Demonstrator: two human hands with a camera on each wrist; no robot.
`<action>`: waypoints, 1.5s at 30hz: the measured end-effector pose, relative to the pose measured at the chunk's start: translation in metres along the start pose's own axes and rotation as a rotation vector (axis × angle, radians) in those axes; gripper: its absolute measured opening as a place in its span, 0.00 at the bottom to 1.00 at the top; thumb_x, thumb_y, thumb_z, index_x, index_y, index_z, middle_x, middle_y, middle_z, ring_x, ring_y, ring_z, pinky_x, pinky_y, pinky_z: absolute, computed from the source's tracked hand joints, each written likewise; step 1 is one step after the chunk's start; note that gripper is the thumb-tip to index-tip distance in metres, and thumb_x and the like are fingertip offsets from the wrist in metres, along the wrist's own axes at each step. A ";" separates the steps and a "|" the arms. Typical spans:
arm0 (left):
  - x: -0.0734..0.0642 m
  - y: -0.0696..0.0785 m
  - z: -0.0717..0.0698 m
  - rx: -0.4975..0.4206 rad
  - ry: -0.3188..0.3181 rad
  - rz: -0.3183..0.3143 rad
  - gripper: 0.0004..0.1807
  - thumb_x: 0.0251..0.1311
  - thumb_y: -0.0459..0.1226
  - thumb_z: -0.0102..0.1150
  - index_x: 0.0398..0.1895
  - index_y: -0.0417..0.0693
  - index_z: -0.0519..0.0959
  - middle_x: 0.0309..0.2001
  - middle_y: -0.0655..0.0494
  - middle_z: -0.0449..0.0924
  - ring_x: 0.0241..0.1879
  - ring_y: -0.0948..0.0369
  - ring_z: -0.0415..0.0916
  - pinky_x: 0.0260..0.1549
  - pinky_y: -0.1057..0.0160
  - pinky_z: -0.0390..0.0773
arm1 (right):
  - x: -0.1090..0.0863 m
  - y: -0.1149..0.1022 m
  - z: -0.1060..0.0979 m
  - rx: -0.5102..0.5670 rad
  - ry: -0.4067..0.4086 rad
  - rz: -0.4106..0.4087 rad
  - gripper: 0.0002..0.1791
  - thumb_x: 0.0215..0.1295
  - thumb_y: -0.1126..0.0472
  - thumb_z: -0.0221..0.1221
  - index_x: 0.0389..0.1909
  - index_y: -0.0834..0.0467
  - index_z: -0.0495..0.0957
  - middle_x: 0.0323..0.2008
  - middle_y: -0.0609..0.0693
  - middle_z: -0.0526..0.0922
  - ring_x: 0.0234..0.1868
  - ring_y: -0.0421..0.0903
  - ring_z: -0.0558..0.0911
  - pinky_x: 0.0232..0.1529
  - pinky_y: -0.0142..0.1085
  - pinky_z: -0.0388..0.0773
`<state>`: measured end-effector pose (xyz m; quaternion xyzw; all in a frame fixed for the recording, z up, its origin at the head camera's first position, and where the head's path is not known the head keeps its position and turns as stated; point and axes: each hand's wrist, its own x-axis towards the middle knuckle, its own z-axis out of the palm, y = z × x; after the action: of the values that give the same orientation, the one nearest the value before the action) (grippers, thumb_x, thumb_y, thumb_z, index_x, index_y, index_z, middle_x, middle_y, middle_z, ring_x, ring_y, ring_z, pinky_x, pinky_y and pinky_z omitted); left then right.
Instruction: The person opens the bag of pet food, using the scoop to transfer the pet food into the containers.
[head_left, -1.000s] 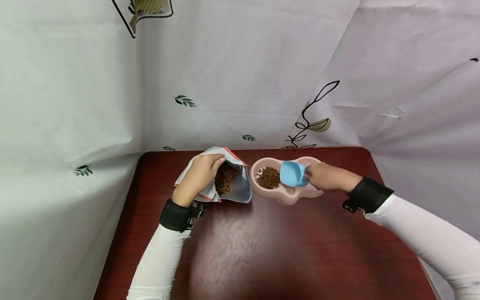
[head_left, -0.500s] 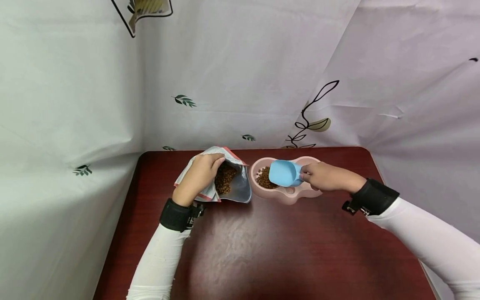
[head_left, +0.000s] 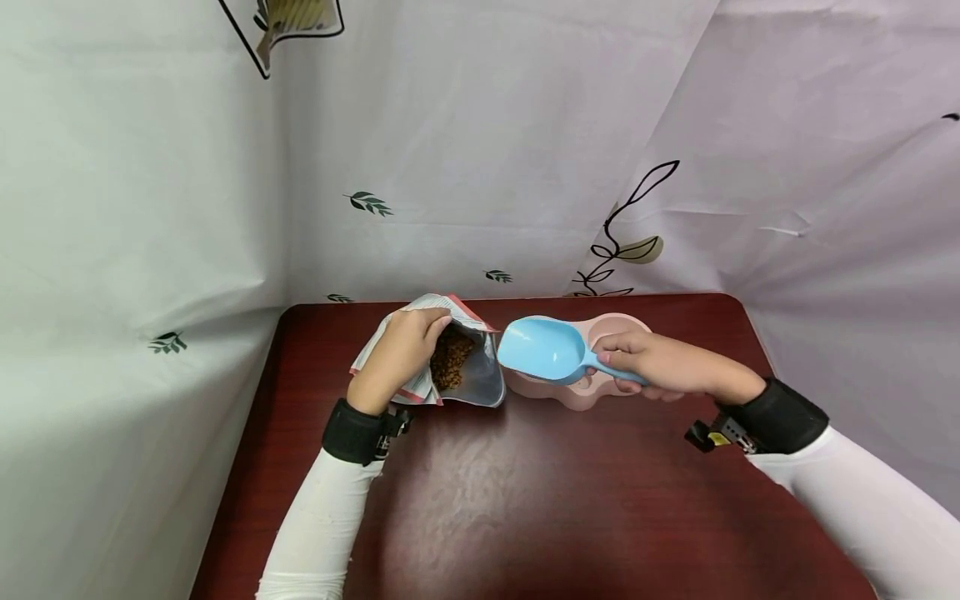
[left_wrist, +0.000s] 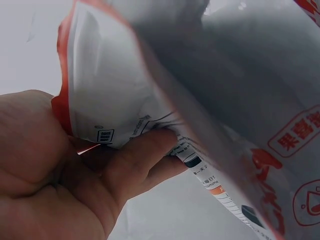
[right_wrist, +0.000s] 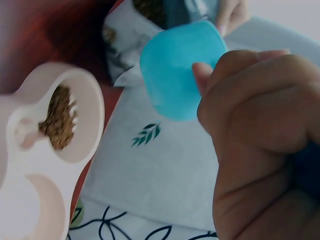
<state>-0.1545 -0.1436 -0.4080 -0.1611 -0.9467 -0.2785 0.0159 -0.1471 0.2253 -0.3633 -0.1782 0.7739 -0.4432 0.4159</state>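
Note:
My left hand (head_left: 397, 354) grips the upper edge of an open food bag (head_left: 486, 375) with a silvery lining. Brown kibble (head_left: 452, 357) lies inside it. The left wrist view shows fingers against the bag's printed white side (left_wrist: 110, 85). A light blue scoop (head_left: 543, 348) hangs over the left part of a pink double bowl (head_left: 628, 323), its handle held by my right hand (head_left: 667, 362). No kibble shows in the scoop. In the right wrist view, a pile of kibble (right_wrist: 61, 122) sits in one bowl compartment; from the head view the scoop hides it.
Both bag and bowl stand side by side near the back edge of a dark red table (head_left: 517, 500). Behind it hangs a white cloth (head_left: 480, 167) with leaf prints, also closing in the left and right sides.
My right hand has lifted the scoop up from the bowl's middle and carried it left, close to the bag's mouth. The left hand and the bag stay in place.

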 end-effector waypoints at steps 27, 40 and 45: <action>-0.002 0.009 0.007 0.022 0.013 0.033 0.15 0.78 0.37 0.54 0.56 0.40 0.85 0.53 0.44 0.87 0.55 0.49 0.84 0.54 0.48 0.83 | 0.046 -0.019 0.054 -0.056 0.001 0.003 0.20 0.84 0.59 0.42 0.28 0.61 0.67 0.17 0.46 0.68 0.13 0.40 0.57 0.16 0.30 0.56; -0.003 0.015 0.013 0.025 0.012 0.024 0.14 0.77 0.36 0.55 0.54 0.38 0.85 0.53 0.44 0.87 0.56 0.49 0.84 0.54 0.49 0.83 | 0.076 -0.022 0.068 -0.170 0.049 -0.019 0.21 0.84 0.59 0.41 0.27 0.59 0.70 0.17 0.46 0.70 0.09 0.40 0.58 0.11 0.32 0.58; -0.003 0.019 0.014 0.023 0.008 0.028 0.13 0.78 0.37 0.53 0.51 0.40 0.86 0.49 0.47 0.88 0.53 0.51 0.85 0.50 0.50 0.84 | 0.089 -0.022 0.072 -0.193 0.057 -0.011 0.20 0.85 0.59 0.41 0.28 0.56 0.72 0.15 0.46 0.70 0.10 0.40 0.59 0.13 0.32 0.58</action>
<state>-0.1453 -0.1221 -0.4100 -0.1730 -0.9474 -0.2680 0.0255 -0.1446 0.1174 -0.4071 -0.2089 0.8237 -0.3735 0.3721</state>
